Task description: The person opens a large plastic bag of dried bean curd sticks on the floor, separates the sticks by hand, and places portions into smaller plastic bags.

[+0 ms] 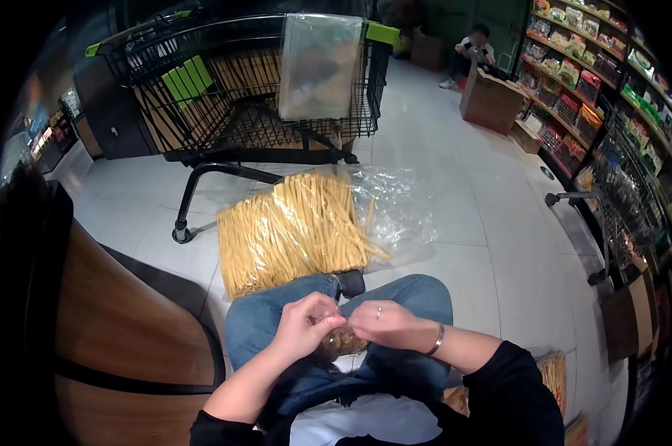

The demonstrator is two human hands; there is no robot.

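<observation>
Between my crossed legs rests a small clear plastic bag (343, 343) with brownish-yellow pieces inside. My left hand (304, 325) is closed on the gathered top of this bag, thumb pressed against the fingers. Right beside it, my right hand (386, 322) has its fingers pinched at the bag's mouth; the exact grip is partly hidden. Just beyond my knees, a big clear bag of long yellow sticks (291, 230) lies on the floor, its loose plastic end (403, 212) spread to the right with a few sticks poking out.
A black shopping cart (239, 97) with green trim stands ahead, a clear plastic sheet (321, 67) over its side. Left is a curved wooden counter (128, 312). Shelves (573, 67) and another cart (633, 178) line the right. A person (475, 53) sits behind a cardboard box (490, 102).
</observation>
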